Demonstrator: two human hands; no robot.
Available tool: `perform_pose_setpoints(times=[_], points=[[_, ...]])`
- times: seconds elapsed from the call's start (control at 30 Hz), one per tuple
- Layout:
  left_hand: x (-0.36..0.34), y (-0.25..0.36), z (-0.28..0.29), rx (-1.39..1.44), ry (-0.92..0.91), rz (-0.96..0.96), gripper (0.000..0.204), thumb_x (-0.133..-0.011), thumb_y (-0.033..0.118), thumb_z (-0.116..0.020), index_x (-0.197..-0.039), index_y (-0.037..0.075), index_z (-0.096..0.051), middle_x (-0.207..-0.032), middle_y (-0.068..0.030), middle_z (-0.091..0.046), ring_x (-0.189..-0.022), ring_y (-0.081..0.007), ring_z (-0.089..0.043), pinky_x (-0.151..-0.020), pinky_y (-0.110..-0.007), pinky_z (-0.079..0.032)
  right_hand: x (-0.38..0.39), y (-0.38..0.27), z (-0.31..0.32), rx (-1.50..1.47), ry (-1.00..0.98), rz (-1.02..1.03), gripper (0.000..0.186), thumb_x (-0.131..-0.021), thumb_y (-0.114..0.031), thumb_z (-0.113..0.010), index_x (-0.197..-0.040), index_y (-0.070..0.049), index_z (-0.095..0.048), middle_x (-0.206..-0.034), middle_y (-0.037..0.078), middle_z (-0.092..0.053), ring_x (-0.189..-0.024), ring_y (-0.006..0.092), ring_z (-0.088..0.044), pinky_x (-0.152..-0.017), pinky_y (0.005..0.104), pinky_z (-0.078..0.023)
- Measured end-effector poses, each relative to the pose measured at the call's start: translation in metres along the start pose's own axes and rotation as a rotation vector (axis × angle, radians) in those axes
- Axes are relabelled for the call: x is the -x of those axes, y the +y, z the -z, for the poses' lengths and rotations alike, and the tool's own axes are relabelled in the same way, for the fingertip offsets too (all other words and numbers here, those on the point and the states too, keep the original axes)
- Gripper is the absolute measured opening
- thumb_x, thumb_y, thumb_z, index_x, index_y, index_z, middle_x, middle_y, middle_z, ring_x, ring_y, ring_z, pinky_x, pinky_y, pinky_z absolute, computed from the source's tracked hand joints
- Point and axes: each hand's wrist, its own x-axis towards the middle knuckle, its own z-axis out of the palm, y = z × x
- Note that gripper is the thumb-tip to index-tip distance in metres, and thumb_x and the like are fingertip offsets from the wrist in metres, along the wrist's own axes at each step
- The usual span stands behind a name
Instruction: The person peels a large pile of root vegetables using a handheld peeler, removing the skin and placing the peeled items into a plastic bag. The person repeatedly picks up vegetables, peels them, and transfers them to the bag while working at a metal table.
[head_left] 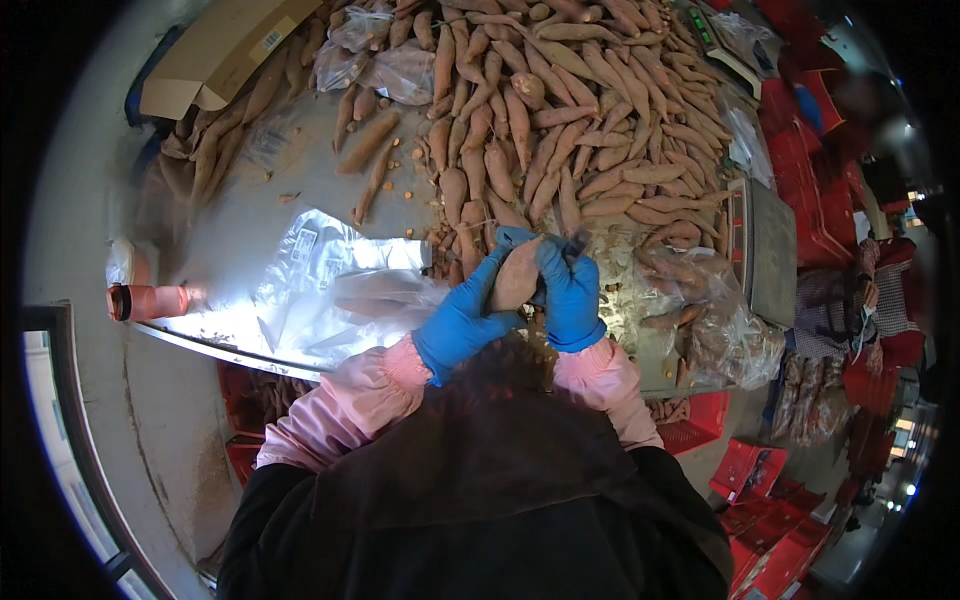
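My left hand point(462, 325), in a blue glove, is closed around a plump brownish sweet potato point(517, 274) in front of my chest. On its other side my right hand point(573, 302), also blue-gloved, is curled with the fingers by the root. Something small and dark point(577, 240) shows at those fingertips; its kind is too blurred to tell. Just beyond both hands, a large heap of sweet potatoes point(600, 120) covers the far part of the table point(250, 190).
Clear plastic bags point(320, 260) lie left of my hands; a filled bag point(735, 345) lies right. A scale point(770, 250) stands at the right edge, a cardboard box point(215, 55) far left, an orange-red bottle point(150, 301) near left. Red crates point(750, 470) stand below right.
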Motion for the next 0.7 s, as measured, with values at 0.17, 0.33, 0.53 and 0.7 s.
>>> perform_pose_setpoints(times=[0.17, 0.33, 0.53, 0.7], points=[[0.020, 0.012, 0.004, -0.051, -0.062, 0.026, 0.073, -0.076, -0.006, -0.054, -0.139, 0.004, -0.021, -0.132, -0.0067, -0.038, -0.101, -0.0140, -0.050, -0.081, -0.028, -0.045, 0.008, -0.017, 0.019, 0.270, -0.204, 0.094, 0.020, -0.085, -0.004, -0.051, -0.104, -0.001, -0.057, -0.098, 0.002, -0.059, -0.067, 0.0023, -0.045, -0.058, 0.0186, -0.039], [0.029, 0.003, 0.003, -0.119, 0.067, -0.011, 0.066, -0.071, -0.001, -0.057, -0.133, 0.004, -0.035, -0.105, -0.0085, -0.057, -0.090, -0.0123, -0.054, -0.078, -0.027, -0.045, 0.023, -0.030, 0.012, 1.118, -0.234, 0.385, 0.036, -0.071, -0.001, -0.052, -0.106, -0.004, -0.056, -0.100, 0.014, -0.056, -0.069, 0.0275, -0.057, -0.062, 0.0337, -0.046], [0.037, 0.033, -0.002, -0.218, -0.099, 0.123, 0.064, -0.066, 0.002, -0.065, -0.127, 0.002, -0.043, -0.115, -0.0060, -0.054, -0.105, -0.0134, -0.050, -0.091, -0.029, -0.040, 0.023, 0.008, 0.042, 1.216, -0.046, 0.100, 0.024, -0.075, -0.004, -0.051, -0.099, -0.002, -0.055, -0.093, 0.018, -0.060, -0.076, 0.0349, -0.058, -0.062, 0.0379, -0.047], [0.024, 0.045, -0.010, -0.443, -0.153, -0.330, 0.057, -0.063, -0.003, -0.064, -0.117, 0.009, -0.055, -0.123, -0.0093, -0.049, -0.115, -0.0235, -0.045, -0.097, -0.035, -0.035, 0.029, 0.023, 0.060, 0.215, -0.017, -0.430, 0.015, -0.087, -0.019, -0.050, -0.090, -0.006, -0.057, -0.070, 0.003, -0.057, -0.055, 0.0138, -0.055, -0.051, 0.0281, -0.044]])
